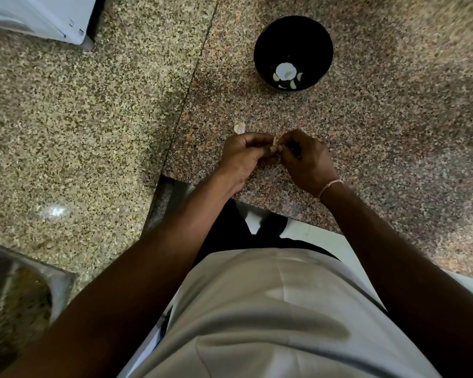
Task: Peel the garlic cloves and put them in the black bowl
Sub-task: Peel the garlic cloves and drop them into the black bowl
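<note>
Two slabs of speckled stone make up the worktop [366, 132], a yellowish one on my left and a pinker one under my hands, with a dark seam between them. At the far left corner stands a white appliance [38, 15]; a steel sink [17, 301] shows at the near left. My left hand [243, 156] and right hand [303, 159] meet just above the near edge, fingers of both curled and pinching one garlic clove [275, 141] between them. Just beyond my left hand lies a scrap of garlic skin [239, 128]. Well beyond both hands stands the black bowl [292, 36], several peeled cloves [284, 73] at its bottom.
</note>
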Action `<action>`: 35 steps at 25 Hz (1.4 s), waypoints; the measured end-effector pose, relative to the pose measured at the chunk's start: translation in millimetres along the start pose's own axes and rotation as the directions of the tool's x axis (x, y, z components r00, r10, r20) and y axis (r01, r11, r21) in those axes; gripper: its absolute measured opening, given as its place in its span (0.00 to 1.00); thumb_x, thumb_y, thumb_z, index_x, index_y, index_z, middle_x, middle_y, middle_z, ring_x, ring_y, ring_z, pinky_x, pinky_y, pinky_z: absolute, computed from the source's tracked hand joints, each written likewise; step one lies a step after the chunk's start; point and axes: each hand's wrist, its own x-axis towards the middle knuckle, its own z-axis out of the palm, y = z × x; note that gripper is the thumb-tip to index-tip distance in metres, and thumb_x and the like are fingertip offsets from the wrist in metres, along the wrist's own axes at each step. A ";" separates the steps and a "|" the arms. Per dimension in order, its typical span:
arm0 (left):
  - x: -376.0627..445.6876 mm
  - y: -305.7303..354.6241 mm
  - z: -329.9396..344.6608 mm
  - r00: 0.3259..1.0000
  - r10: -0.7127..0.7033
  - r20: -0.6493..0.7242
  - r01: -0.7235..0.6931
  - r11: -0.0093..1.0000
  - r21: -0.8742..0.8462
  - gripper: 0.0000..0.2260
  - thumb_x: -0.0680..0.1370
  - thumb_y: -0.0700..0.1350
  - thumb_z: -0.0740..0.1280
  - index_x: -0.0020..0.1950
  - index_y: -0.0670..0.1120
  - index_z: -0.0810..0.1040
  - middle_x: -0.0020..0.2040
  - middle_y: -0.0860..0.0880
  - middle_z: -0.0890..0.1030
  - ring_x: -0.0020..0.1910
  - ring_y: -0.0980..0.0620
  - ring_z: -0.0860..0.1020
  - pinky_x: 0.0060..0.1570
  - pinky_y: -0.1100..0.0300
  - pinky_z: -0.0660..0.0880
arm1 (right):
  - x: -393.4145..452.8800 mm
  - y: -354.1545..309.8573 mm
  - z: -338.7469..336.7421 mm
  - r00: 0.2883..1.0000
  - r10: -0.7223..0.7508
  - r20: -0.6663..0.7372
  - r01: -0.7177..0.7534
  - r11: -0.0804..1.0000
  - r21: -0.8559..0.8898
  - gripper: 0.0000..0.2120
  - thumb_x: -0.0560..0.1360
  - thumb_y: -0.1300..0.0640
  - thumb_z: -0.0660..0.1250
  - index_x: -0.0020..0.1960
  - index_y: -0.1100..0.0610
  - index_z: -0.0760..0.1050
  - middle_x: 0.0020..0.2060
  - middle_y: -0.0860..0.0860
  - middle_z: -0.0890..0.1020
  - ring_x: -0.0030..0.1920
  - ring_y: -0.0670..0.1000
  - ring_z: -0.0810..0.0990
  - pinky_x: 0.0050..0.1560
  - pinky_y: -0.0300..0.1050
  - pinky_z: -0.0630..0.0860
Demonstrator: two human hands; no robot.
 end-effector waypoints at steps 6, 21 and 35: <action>4.3 -1.5 0.6 0.999 -0.015 -0.048 0.015 1.000 0.007 0.05 0.78 0.29 0.71 0.52 0.35 0.84 0.46 0.39 0.86 0.42 0.46 0.86 0.44 0.54 0.86 | 5.3 5.7 0.9 0.996 0.079 0.042 -0.082 0.994 0.067 0.04 0.80 0.57 0.69 0.54 0.56 0.80 0.39 0.47 0.82 0.36 0.43 0.80 0.35 0.40 0.74; 4.2 -5.5 -8.6 0.994 -0.033 -0.101 0.032 0.999 -0.013 0.04 0.82 0.35 0.68 0.51 0.37 0.83 0.41 0.43 0.85 0.37 0.49 0.84 0.40 0.55 0.85 | 8.2 6.5 3.0 0.993 0.112 -0.020 -0.114 0.979 -0.169 0.06 0.80 0.58 0.67 0.47 0.58 0.81 0.35 0.50 0.79 0.34 0.53 0.77 0.37 0.40 0.65; 3.4 -10.9 -9.4 0.995 -0.042 -0.090 0.048 0.996 0.071 0.09 0.84 0.42 0.68 0.46 0.41 0.84 0.38 0.42 0.84 0.33 0.48 0.82 0.35 0.57 0.82 | 12.3 -7.4 0.2 1.000 0.012 0.010 -0.012 1.000 0.026 0.10 0.77 0.57 0.73 0.58 0.54 0.84 0.46 0.45 0.86 0.45 0.40 0.84 0.46 0.27 0.77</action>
